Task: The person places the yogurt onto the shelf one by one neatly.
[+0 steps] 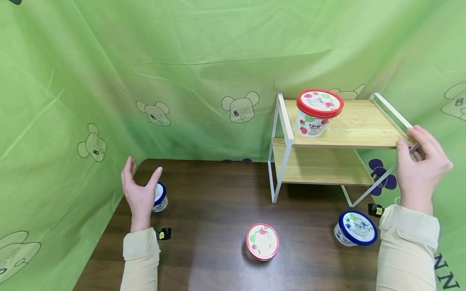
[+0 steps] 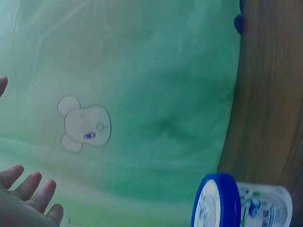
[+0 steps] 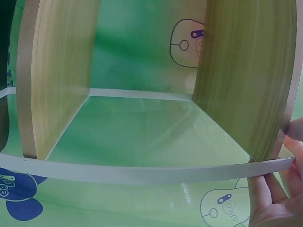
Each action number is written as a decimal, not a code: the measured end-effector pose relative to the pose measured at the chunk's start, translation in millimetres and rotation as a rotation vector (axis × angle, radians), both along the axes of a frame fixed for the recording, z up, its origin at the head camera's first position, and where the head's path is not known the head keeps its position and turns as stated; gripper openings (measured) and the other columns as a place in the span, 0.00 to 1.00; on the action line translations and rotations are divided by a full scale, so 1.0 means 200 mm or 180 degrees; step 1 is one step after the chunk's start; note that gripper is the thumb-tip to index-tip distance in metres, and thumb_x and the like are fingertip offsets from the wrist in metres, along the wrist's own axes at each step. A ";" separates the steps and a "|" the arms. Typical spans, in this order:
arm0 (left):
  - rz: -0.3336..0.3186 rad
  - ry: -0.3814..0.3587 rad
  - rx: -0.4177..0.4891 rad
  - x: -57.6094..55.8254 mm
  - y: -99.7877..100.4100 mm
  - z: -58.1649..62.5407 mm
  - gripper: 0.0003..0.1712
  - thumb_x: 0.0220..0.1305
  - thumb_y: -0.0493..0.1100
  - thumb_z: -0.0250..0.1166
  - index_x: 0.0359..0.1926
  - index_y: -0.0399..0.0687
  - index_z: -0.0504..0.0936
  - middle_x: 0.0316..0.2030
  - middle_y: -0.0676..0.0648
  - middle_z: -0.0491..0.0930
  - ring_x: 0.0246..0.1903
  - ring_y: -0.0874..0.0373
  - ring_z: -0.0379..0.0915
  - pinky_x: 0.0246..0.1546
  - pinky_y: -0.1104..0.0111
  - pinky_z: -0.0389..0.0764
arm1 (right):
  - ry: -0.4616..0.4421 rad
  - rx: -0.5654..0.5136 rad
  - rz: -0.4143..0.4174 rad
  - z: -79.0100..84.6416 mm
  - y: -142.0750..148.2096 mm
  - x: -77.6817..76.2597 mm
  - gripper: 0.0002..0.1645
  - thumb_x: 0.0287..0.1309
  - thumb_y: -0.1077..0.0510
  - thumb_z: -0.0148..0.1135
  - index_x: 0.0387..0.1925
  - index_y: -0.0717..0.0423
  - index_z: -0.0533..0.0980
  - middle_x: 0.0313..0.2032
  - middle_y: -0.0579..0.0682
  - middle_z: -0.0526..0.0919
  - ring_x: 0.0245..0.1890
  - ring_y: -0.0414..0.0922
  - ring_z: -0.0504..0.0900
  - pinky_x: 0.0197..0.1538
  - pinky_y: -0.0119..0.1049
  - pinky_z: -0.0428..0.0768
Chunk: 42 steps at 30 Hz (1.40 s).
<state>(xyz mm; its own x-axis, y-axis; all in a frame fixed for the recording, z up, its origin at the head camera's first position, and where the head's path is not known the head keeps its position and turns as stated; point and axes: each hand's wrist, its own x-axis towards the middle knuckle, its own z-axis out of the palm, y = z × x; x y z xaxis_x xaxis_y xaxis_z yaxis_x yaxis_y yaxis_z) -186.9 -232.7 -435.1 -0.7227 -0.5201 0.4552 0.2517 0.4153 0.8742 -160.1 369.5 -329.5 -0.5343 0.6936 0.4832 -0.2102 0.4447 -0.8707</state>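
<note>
My right hand grips the front right corner of a two-tier shelf with wooden boards and a white metal frame. In the right wrist view its fingers curl around the frame at the upper board's edge. A red-lidded tub with raspberry pictures stands on the top board. My left hand is held with fingers and thumb spread and nothing between them. Partly hidden behind it, a blue-lidded tub with blueberry pictures stands at the table's left; the left wrist view shows this tub too.
On the dark wooden table another red-lidded tub sits front centre. Another blue-lidded tub stands at the right, beside my right sleeve. Green cloth with bear drawings hangs around the table.
</note>
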 end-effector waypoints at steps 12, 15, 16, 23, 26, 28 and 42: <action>0.0163 -0.0083 0.0060 0.02 -0.07 -0.05 0.50 0.56 0.49 0.79 0.76 0.54 0.64 0.70 0.50 0.66 0.69 0.58 0.61 0.71 0.62 0.57 | -0.0007 -0.0056 0.0031 -0.02 0.03 -0.02 0.19 0.62 0.68 0.64 0.54 0.54 0.84 0.60 0.48 0.82 0.59 0.40 0.79 0.59 0.27 0.73; 0.0204 -0.0146 0.0041 0.02 -0.08 -0.08 0.51 0.56 0.50 0.79 0.76 0.55 0.64 0.70 0.50 0.66 0.69 0.57 0.60 0.70 0.61 0.57 | -0.0004 -0.0063 0.0042 -0.02 0.04 -0.03 0.19 0.62 0.68 0.63 0.54 0.54 0.84 0.60 0.49 0.81 0.59 0.40 0.79 0.59 0.26 0.74; 0.0216 -0.0175 0.0016 0.02 -0.09 -0.09 0.51 0.56 0.51 0.79 0.76 0.55 0.64 0.70 0.50 0.66 0.69 0.57 0.60 0.70 0.60 0.58 | -0.0007 -0.0091 0.0054 -0.02 0.04 -0.03 0.19 0.62 0.68 0.63 0.54 0.54 0.84 0.60 0.49 0.81 0.59 0.40 0.79 0.59 0.26 0.74; 0.0243 -0.0436 -0.0161 0.03 -0.12 -0.16 0.54 0.55 0.55 0.79 0.78 0.58 0.61 0.71 0.48 0.63 0.70 0.53 0.57 0.71 0.55 0.56 | -0.0001 -0.0200 0.0073 0.00 0.01 -0.01 0.19 0.61 0.69 0.64 0.54 0.56 0.84 0.59 0.49 0.81 0.59 0.40 0.78 0.59 0.26 0.73; 0.0261 -0.0588 -0.0195 0.03 -0.13 -0.21 0.56 0.55 0.57 0.79 0.79 0.57 0.59 0.72 0.46 0.61 0.72 0.50 0.55 0.72 0.51 0.55 | 0.0007 -0.0200 0.0065 0.00 0.00 0.00 0.19 0.61 0.69 0.64 0.54 0.57 0.84 0.59 0.49 0.82 0.59 0.40 0.79 0.59 0.26 0.73; 0.0280 -0.0660 -0.0221 0.03 -0.14 -0.24 0.57 0.54 0.58 0.79 0.79 0.54 0.59 0.73 0.44 0.61 0.72 0.47 0.54 0.72 0.49 0.54 | -0.0002 -0.0178 0.0050 0.01 0.00 0.00 0.19 0.61 0.69 0.64 0.54 0.57 0.84 0.59 0.49 0.82 0.59 0.40 0.79 0.59 0.26 0.73; 0.0370 -0.1126 -0.0347 -0.01 -0.19 -0.45 0.64 0.49 0.62 0.80 0.80 0.51 0.55 0.73 0.39 0.57 0.70 0.37 0.55 0.68 0.40 0.58 | 0.0021 -0.0075 0.0013 0.00 0.00 0.00 0.19 0.61 0.68 0.64 0.54 0.57 0.84 0.58 0.48 0.82 0.58 0.39 0.80 0.59 0.27 0.74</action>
<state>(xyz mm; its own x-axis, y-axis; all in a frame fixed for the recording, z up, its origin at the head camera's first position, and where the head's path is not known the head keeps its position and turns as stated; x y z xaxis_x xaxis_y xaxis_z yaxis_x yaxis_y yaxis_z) -188.2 -270.1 -525.3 -0.7840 -0.5701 0.2456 -0.1116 0.5187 0.8477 -160.4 369.4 -329.8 -0.5341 0.7025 0.4703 -0.2177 0.4233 -0.8795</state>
